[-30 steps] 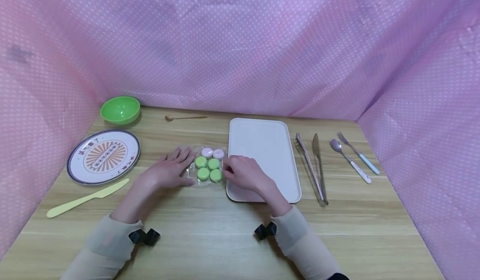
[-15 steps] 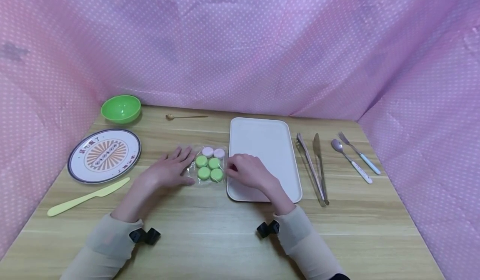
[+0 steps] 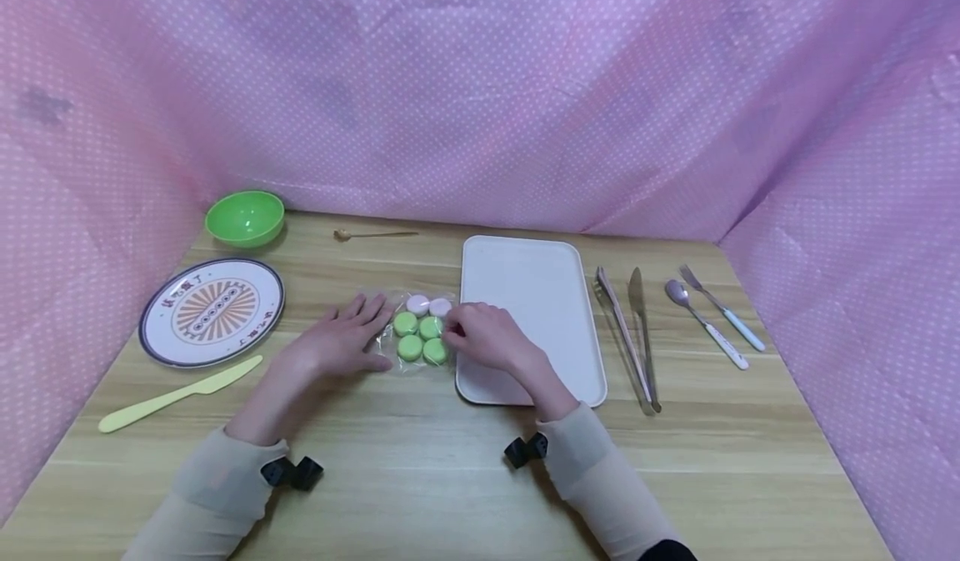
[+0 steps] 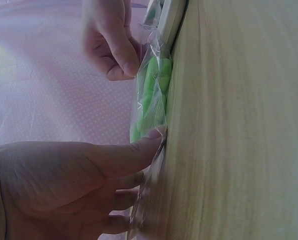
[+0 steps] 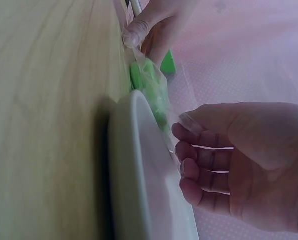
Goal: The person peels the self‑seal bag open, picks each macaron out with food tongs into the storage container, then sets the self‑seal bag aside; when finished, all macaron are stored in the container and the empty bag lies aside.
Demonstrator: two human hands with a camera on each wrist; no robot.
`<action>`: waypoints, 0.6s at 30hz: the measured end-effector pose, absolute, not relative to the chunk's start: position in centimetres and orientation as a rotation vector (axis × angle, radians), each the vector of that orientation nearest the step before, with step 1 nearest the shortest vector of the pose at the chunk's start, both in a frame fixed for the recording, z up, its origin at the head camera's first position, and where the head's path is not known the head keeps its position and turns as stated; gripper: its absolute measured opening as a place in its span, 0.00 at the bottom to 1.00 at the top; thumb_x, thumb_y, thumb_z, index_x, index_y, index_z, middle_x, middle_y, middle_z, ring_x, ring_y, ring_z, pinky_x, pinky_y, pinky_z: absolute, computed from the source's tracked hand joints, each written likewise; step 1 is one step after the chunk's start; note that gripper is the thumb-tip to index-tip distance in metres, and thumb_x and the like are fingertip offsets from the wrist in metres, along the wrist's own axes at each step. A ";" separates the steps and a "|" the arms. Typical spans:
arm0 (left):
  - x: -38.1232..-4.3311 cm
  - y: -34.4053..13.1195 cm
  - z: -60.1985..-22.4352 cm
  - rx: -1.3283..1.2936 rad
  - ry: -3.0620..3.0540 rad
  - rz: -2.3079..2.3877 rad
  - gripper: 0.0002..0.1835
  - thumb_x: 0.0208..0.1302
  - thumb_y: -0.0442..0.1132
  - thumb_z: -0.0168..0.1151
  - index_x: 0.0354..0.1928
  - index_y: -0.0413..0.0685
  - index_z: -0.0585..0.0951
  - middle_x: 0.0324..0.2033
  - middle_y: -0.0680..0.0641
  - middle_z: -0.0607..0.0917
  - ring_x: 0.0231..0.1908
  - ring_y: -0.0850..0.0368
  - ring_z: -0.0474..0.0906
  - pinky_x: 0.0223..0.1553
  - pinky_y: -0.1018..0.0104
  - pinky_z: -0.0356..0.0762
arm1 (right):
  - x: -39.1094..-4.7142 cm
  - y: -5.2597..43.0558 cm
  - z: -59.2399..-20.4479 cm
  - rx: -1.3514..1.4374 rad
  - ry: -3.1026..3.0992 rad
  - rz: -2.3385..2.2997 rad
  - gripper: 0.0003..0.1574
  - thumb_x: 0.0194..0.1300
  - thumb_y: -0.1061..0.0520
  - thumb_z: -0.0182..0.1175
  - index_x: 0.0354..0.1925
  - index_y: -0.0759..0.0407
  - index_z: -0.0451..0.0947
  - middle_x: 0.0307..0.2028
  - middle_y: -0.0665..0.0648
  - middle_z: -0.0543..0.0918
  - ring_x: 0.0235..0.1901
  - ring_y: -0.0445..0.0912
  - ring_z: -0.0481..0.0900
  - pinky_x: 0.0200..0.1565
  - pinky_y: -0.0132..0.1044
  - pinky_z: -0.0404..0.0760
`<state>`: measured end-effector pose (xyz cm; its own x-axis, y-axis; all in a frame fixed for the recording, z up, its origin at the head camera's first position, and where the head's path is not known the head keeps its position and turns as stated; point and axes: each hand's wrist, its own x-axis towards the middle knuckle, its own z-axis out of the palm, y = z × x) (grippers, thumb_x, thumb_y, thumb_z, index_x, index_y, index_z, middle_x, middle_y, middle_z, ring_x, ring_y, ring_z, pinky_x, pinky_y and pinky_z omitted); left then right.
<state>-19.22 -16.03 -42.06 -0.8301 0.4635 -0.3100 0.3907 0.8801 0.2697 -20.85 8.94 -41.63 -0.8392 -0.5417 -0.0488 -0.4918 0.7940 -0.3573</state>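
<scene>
A clear plastic bag point(image 3: 385, 348) lies on the table between the two hands. Through its film show several green macarons point(image 3: 409, 348) and two pale pink ones point(image 3: 417, 304). My left hand point(image 3: 341, 340) rests on the bag's left end with its fingers spread; the left wrist view has its thumb pressing the film down. At the opposite end, my right hand point(image 3: 487, 336) pinches the film's edge between thumb and forefinger, and its other fingers are curled. This hand is over the left rim of the white tray point(image 3: 536, 294).
Left of the hands lie a patterned plate point(image 3: 157, 332), a green bowl point(image 3: 245, 219) and a pale yellow knife point(image 3: 168, 398). A small wooden stick point(image 3: 378, 234) lies behind. Right of the tray are tongs point(image 3: 624, 336), a metal knife point(image 3: 643, 336), a spoon point(image 3: 705, 323) and a fork point(image 3: 722, 304).
My right hand first drew slightly right, away from the macarons, then came back left to the bag's edge. My left hand stays in place on the bag.
</scene>
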 end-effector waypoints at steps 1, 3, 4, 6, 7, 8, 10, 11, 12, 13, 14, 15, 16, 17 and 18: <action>-19.2 -16.0 -42.1 0.631 2.679 0.277 0.47 0.60 0.62 0.56 0.73 0.48 0.48 0.74 0.41 0.43 0.72 0.34 0.37 0.67 0.30 0.41 | -20.9 9.1 -41.6 -0.817 2.831 -0.502 0.10 0.61 0.53 0.54 0.23 0.43 0.75 0.21 0.44 0.74 0.24 0.39 0.70 0.24 0.31 0.67; -19.3 -15.9 -42.1 0.632 2.679 0.281 0.47 0.60 0.62 0.55 0.73 0.48 0.48 0.74 0.40 0.43 0.72 0.34 0.37 0.67 0.30 0.41 | -20.9 9.3 -41.5 -0.808 2.832 -0.500 0.11 0.61 0.53 0.54 0.22 0.43 0.74 0.21 0.44 0.74 0.24 0.39 0.71 0.24 0.31 0.67; -19.3 -16.0 -42.1 0.632 2.681 0.277 0.47 0.60 0.62 0.55 0.73 0.48 0.48 0.74 0.40 0.43 0.72 0.34 0.37 0.67 0.30 0.41 | -20.9 9.4 -41.5 -0.804 2.833 -0.502 0.11 0.60 0.53 0.54 0.22 0.43 0.73 0.21 0.45 0.74 0.24 0.39 0.71 0.24 0.31 0.67; -19.3 -16.0 -42.0 0.638 2.683 0.277 0.47 0.60 0.62 0.56 0.73 0.48 0.48 0.74 0.40 0.44 0.72 0.33 0.37 0.67 0.30 0.41 | -20.9 9.6 -41.4 -0.800 2.837 -0.502 0.11 0.60 0.52 0.54 0.22 0.43 0.73 0.21 0.45 0.74 0.24 0.39 0.71 0.24 0.31 0.67; -19.3 -16.0 -42.0 0.638 2.684 0.278 0.47 0.60 0.61 0.56 0.73 0.48 0.48 0.74 0.40 0.44 0.72 0.33 0.37 0.67 0.30 0.41 | -21.0 9.7 -41.4 -0.799 2.839 -0.502 0.11 0.60 0.53 0.54 0.21 0.43 0.73 0.20 0.45 0.74 0.24 0.39 0.71 0.24 0.31 0.67; -19.3 -16.0 -41.9 0.640 2.683 0.280 0.47 0.60 0.61 0.56 0.73 0.48 0.48 0.74 0.40 0.44 0.72 0.33 0.37 0.67 0.30 0.41 | -21.0 9.8 -41.5 -0.798 2.841 -0.499 0.10 0.59 0.53 0.53 0.21 0.43 0.73 0.20 0.44 0.74 0.24 0.39 0.70 0.24 0.31 0.67; -19.3 -16.0 -41.9 0.641 2.680 0.280 0.47 0.61 0.61 0.56 0.73 0.48 0.48 0.74 0.40 0.44 0.72 0.33 0.37 0.67 0.30 0.42 | -21.0 10.0 -41.5 -0.803 2.841 -0.494 0.10 0.59 0.53 0.53 0.21 0.42 0.72 0.20 0.44 0.73 0.24 0.39 0.70 0.24 0.31 0.67; -19.3 -16.0 -41.9 0.641 2.678 0.284 0.47 0.60 0.61 0.56 0.73 0.48 0.48 0.74 0.40 0.44 0.72 0.33 0.37 0.67 0.30 0.41 | -21.0 10.0 -41.5 -0.805 2.844 -0.487 0.10 0.59 0.53 0.53 0.21 0.43 0.72 0.20 0.44 0.73 0.24 0.38 0.70 0.24 0.31 0.67; -19.3 -16.0 -41.9 0.641 2.677 0.284 0.47 0.61 0.61 0.56 0.73 0.48 0.48 0.74 0.40 0.44 0.72 0.33 0.37 0.67 0.30 0.41 | -21.0 10.1 -41.5 -0.804 2.848 -0.477 0.11 0.59 0.53 0.53 0.21 0.43 0.71 0.20 0.44 0.73 0.24 0.38 0.70 0.24 0.31 0.67; -19.3 -15.9 -41.9 0.640 2.677 0.285 0.47 0.61 0.61 0.56 0.73 0.48 0.48 0.74 0.40 0.44 0.72 0.33 0.37 0.67 0.30 0.41 | -21.1 10.2 -41.5 -0.801 2.850 -0.473 0.11 0.59 0.53 0.53 0.20 0.43 0.71 0.20 0.44 0.72 0.24 0.38 0.70 0.23 0.31 0.67; -19.3 -15.9 -41.9 0.641 2.677 0.285 0.47 0.61 0.62 0.56 0.73 0.48 0.48 0.74 0.40 0.44 0.72 0.33 0.37 0.67 0.30 0.41 | -21.1 10.2 -41.5 -0.797 2.851 -0.470 0.11 0.59 0.54 0.53 0.20 0.44 0.71 0.20 0.44 0.72 0.23 0.38 0.70 0.23 0.31 0.67; -19.3 -15.9 -41.9 0.641 2.676 0.284 0.47 0.61 0.62 0.56 0.73 0.48 0.48 0.74 0.40 0.44 0.72 0.33 0.37 0.67 0.30 0.41 | -21.1 10.3 -41.4 -0.794 2.851 -0.472 0.11 0.59 0.54 0.53 0.20 0.44 0.71 0.19 0.45 0.72 0.23 0.39 0.69 0.23 0.31 0.66; -19.3 -15.9 -41.9 0.639 2.676 0.285 0.47 0.61 0.61 0.56 0.73 0.48 0.48 0.74 0.40 0.44 0.72 0.33 0.37 0.67 0.30 0.41 | -21.2 10.3 -41.4 -0.787 2.852 -0.470 0.12 0.59 0.54 0.53 0.20 0.44 0.71 0.19 0.45 0.72 0.23 0.39 0.69 0.23 0.31 0.66; -19.3 -15.9 -41.9 0.640 2.677 0.283 0.47 0.60 0.61 0.56 0.73 0.48 0.48 0.74 0.40 0.44 0.72 0.33 0.37 0.67 0.30 0.41 | -21.2 10.4 -41.4 -0.781 2.853 -0.466 0.12 0.59 0.53 0.53 0.20 0.44 0.71 0.19 0.44 0.72 0.23 0.39 0.69 0.23 0.30 0.66; -19.3 -15.9 -42.0 0.642 2.677 0.282 0.47 0.61 0.61 0.56 0.73 0.48 0.48 0.74 0.40 0.44 0.72 0.33 0.37 0.67 0.30 0.41 | -21.2 10.4 -41.4 -0.774 2.852 -0.464 0.12 0.59 0.53 0.54 0.20 0.44 0.72 0.19 0.44 0.72 0.22 0.39 0.69 0.22 0.30 0.66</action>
<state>-19.28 -15.94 -41.96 -0.8266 0.4709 -0.3080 0.3963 0.8758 0.2755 -21.18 10.44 -41.37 -0.8556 -0.5138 -0.0626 -0.4675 0.8190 -0.3327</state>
